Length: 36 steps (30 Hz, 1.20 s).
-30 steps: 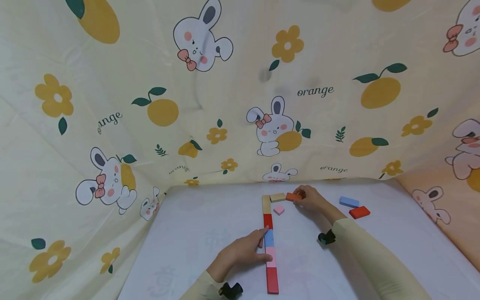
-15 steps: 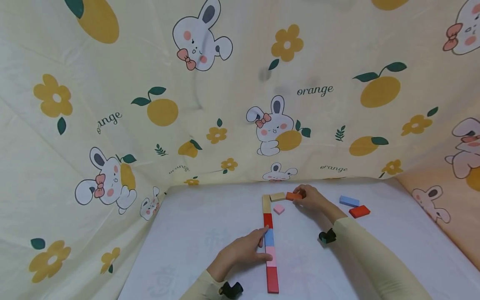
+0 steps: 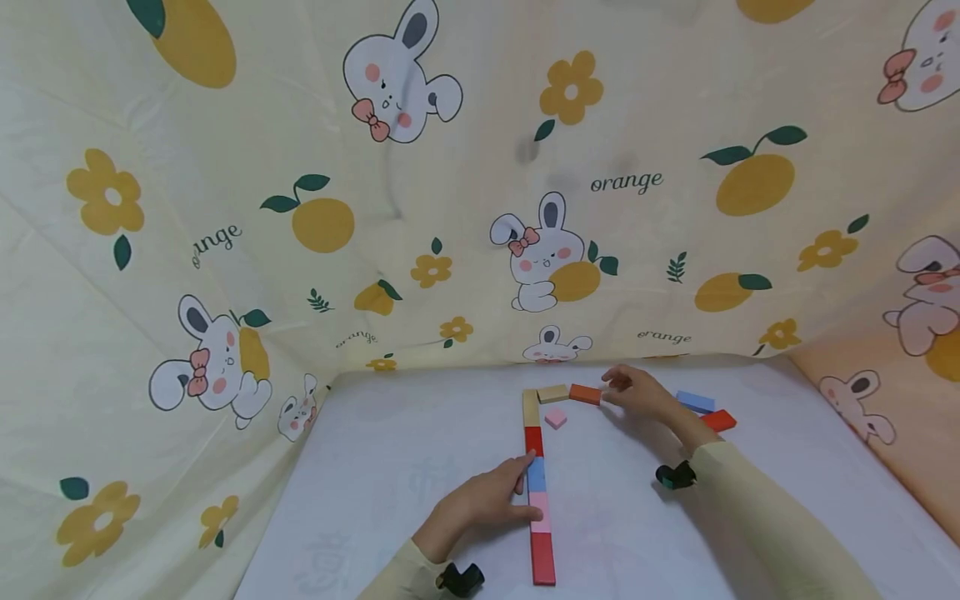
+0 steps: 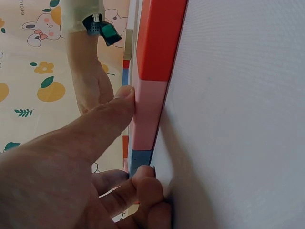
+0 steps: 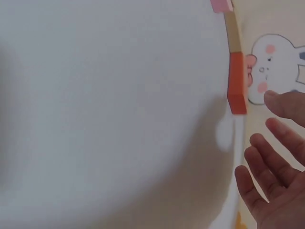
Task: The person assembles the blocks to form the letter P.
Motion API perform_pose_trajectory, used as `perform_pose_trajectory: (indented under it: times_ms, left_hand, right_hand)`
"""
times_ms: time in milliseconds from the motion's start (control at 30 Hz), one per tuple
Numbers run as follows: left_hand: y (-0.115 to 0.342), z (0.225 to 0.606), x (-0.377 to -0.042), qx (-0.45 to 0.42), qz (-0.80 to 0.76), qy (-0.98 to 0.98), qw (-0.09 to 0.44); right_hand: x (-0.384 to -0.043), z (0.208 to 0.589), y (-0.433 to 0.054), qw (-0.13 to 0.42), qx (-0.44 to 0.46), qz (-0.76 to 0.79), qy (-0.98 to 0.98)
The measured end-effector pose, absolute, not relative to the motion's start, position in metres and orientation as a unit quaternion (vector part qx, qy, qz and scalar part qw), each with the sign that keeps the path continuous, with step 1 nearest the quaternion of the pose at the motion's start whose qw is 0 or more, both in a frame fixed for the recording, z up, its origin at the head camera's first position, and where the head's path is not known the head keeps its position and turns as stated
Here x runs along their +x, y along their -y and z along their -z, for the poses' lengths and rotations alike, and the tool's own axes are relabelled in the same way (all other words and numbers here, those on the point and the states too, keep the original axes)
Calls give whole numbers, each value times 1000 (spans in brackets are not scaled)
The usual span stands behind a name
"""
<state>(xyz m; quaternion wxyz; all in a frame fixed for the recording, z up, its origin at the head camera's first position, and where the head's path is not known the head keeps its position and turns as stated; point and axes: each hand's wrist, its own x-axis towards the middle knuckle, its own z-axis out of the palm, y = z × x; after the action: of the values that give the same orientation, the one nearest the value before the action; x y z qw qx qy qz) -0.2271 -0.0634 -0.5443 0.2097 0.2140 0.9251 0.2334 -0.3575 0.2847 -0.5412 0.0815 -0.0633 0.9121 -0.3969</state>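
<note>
A line of wooden blocks runs away across the table: a long red block (image 3: pixel 543 560) nearest, then a pink block (image 4: pixel 148 112), a blue block (image 3: pixel 536 475), a red block (image 3: pixel 533 440) and a tan block (image 3: pixel 531 408). At the far end the line turns right with another tan block (image 3: pixel 553 393) and an orange-red block (image 3: pixel 585 394). My left hand (image 3: pixel 483 500) rests along the line, thumb at the pink block and index fingertip where blue meets red. Just right of the orange-red block, my right hand (image 3: pixel 637 396) is apart from it, fingers spread and holding nothing.
A small pink block (image 3: pixel 556 418) lies inside the corner of the line. Behind the right forearm, a loose blue block (image 3: pixel 696 402) and a red block (image 3: pixel 722 419) lie on the white table (image 3: pixel 390 475). A printed cloth (image 3: pixel 450 192) hangs along the table's back edge.
My right hand has let go of the orange-red block and moved a little to the right. The block stays at the end of the row; the left hand has kept its place.
</note>
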Motion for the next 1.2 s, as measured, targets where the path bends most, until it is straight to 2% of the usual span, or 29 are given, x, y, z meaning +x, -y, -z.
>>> perform_pose_trajectory:
  times_ms: [300, 667, 767, 1200]
  left_hand:
    - [65, 544, -228, 216, -235, -924, 210]
    - [63, 546, -228, 220, -234, -924, 208]
    - [62, 545, -227, 219, -233, -924, 209]
    - [63, 545, -226, 218, -232, -925, 208]
  right_hand:
    - [-336, 529, -318, 4, -118, 369, -922]
    - [-317, 529, -369, -50, -113, 332, -935]
    - [-316, 533, -382, -49, -106, 322, -940]
    - [-315, 542, -411, 22, -39, 299, -953]
